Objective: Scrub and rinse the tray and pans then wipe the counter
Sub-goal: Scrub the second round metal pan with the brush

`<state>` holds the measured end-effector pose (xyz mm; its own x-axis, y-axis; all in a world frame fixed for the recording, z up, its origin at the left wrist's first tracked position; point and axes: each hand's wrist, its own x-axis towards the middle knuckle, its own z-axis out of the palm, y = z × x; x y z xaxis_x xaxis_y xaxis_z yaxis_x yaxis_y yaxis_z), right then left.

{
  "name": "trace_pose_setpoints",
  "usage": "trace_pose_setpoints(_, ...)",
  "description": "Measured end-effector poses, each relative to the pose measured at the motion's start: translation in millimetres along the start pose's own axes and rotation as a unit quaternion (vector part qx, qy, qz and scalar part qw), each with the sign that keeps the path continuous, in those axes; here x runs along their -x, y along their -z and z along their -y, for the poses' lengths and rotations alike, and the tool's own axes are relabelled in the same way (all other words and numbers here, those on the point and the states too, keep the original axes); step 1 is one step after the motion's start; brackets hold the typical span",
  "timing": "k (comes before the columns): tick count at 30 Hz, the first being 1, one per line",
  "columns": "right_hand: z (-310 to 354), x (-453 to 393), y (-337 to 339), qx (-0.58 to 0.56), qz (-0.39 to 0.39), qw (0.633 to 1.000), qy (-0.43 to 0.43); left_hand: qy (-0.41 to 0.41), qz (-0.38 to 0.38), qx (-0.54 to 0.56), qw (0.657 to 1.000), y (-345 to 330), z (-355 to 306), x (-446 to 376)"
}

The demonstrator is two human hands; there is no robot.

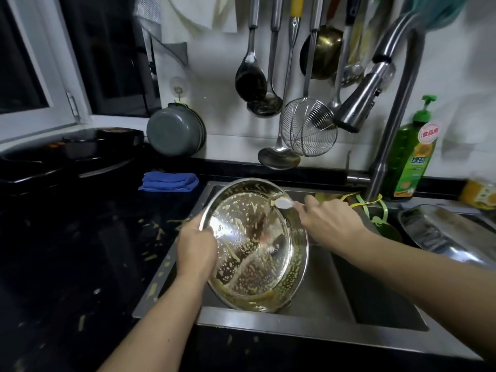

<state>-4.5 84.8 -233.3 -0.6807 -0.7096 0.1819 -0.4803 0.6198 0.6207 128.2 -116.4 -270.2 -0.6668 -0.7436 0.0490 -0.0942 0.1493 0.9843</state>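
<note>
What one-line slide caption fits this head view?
Left hand tilts a greasy steel pan over the sink while the right hand scrubs its rim.

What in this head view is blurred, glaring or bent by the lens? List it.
Head view: the white scrubber in the right hand is motion-blurred; glare streaks the round pan held by the left hand; the counter at left is dark; the wide lens bows the faucet and window frame.

Dim kitchen, lit from overhead.
Glare streaks the pan (pixel 255 245); the counter (pixel 80 251) is near black. The wide lens bends the edges, and the right hand (pixel 328 224) is motion-blurred.
</note>
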Motion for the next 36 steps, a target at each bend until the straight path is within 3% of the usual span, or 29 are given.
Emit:
trace_pose_setpoints(5, 12.1, 27.6, -22.9, -0.034, 0.146, 0.985, 0.089, 0.003, -0.014, 0.006, 1.000, 2.6, 0.0, -3.0)
trace_pose_setpoints(7, 10.2, 21.6, -18.0, -0.045, 0.134, 0.987, 0.082, 0.006, -0.013, 0.003, 1.000, 2.2, 1.4, -2.2)
trace_pose_setpoints(11, -3.8, 15.3, -10.2, -0.047, 0.017, 0.999, 0.004, 0.010, -0.037, 0.011, 0.999, 1.3, 1.9, -3.9)
trace_pose_setpoints(16, 19.7, 50.9, -26.7, -0.114, 0.113, 0.983, 0.085, 0.013, -0.046, 0.026, 0.999, 2.2, 1.0, -4.7)
trace_pose_setpoints(20, 9.5, 47.5, -43.4, -0.153, 0.105, 0.983, 0.005, 0.030, -0.066, 0.024, 0.997, 1.0, -1.4, -4.8)
trace_pose_setpoints(24, 15.3, 56.5, -34.0, -0.159, 0.199, 0.965, 0.057, 0.008, -0.045, -0.003, 0.999, 1.8, 1.1, -3.2)
trace_pose_setpoints(29, -33.8, 24.2, -16.9, -0.013, 0.082, 0.996, 0.014, 0.012, -0.042, -0.021, 0.999, 1.2, 1.7, -2.5)
trace_pose_setpoints(33, -44.2, 15.3, -9.8, -0.001, 0.046, 0.998, 0.032, 0.013, -0.026, -0.013, 1.000, 0.3, 3.0, -1.5)
trace_pose_setpoints(36, -44.2, 20.4, -20.5, -0.045, -0.003, 0.998, -0.034, 0.028, -0.027, -0.032, 0.999, 0.1, 1.9, -4.2)
